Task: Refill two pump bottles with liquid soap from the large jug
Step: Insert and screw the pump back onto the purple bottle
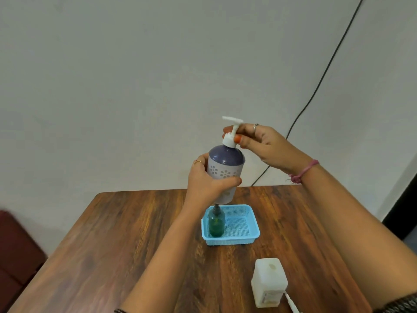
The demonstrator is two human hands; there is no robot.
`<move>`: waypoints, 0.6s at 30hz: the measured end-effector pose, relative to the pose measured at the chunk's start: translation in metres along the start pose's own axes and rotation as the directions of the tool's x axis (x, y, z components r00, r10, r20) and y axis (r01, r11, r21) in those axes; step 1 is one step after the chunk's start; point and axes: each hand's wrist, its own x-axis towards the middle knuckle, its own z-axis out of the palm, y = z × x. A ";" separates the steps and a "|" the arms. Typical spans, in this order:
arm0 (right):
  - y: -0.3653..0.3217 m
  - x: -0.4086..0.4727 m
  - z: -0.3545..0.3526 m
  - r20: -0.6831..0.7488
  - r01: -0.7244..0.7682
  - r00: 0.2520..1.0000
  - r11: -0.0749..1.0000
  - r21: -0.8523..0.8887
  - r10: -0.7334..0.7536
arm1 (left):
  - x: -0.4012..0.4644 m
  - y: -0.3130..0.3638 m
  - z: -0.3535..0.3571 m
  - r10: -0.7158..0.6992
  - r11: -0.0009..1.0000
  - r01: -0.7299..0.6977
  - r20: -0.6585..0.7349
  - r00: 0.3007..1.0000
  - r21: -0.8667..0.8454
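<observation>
Count first: two pump bottles, one jug, one basket, two hands. The bigger bottle (225, 170) is purple on top with a white flower-pattern lower half, and it's held up in the air above the table, tilted a bit. The left hand (207, 184) is wrapped around its lower body, fingers curled on it. The right hand (259, 143) is pinching the white pump (231, 132) at the neck, thumb and fingers around the collar, nozzle pointing left. There's a ring on each hand and a pink thread band on the right wrist.

The second bottle is the small green one (216, 223), standing upright in the left end of the blue mesh basket (246, 236), dark pump top still on. It looks like it has some green liquid in it, but how much I can't tell. The rest of the basket holds nothing else I can make out.

The jug (269, 282) is white, squarish, standing near the front right of the table, well apart from the basket. Something thin and white (291, 303) lies just beside it at the frame's bottom, can't tell what.

Table (135, 233) is dark wood grain. Plain pale wall (135, 75) behind, with a black cable (325, 71) running down it, and something dark red (15, 249) to the table's left.
</observation>
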 end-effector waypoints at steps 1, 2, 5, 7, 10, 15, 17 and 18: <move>0.000 0.000 0.000 -0.003 0.002 1.000 1.000 -0.014 -0.002 | -0.001 0.000 0.001 0.000 1.000 0.000 -0.006 1.000 -0.001; 0.000 0.000 0.001 -0.008 0.003 1.000 1.000 -0.020 -0.003 | -0.002 -0.001 0.001 -0.001 1.000 0.001 -0.014 1.000 -0.004; 0.002 -0.002 0.009 -0.068 -0.020 0.998 0.999 -0.035 0.018 | -0.005 -0.002 0.002 -0.007 1.000 0.006 -0.038 0.999 -0.027; 0.005 -0.004 0.016 -0.159 -0.021 0.987 0.997 -0.078 0.008 | -0.006 -0.003 0.002 -0.012 0.999 0.010 -0.052 0.999 -0.032; 0.004 -0.008 0.018 -0.223 -0.032 0.975 0.990 -0.135 0.001 | -0.009 -0.005 0.002 -0.019 0.999 0.017 -0.044 0.999 -0.032; -0.001 -0.013 0.007 -0.125 -0.077 0.989 0.997 -0.016 0.074 | -0.012 -0.004 0.004 -0.025 1.000 0.025 -0.010 1.000 -0.004; -0.001 -0.015 0.009 -0.102 -0.093 0.990 0.994 0.063 0.099 | -0.012 -0.004 0.006 -0.025 1.000 0.025 -0.002 1.000 0.001; -0.001 -0.016 0.010 -0.109 -0.094 0.989 0.992 0.082 0.102 | -0.013 -0.005 0.007 -0.030 1.000 0.030 -0.004 1.000 -0.006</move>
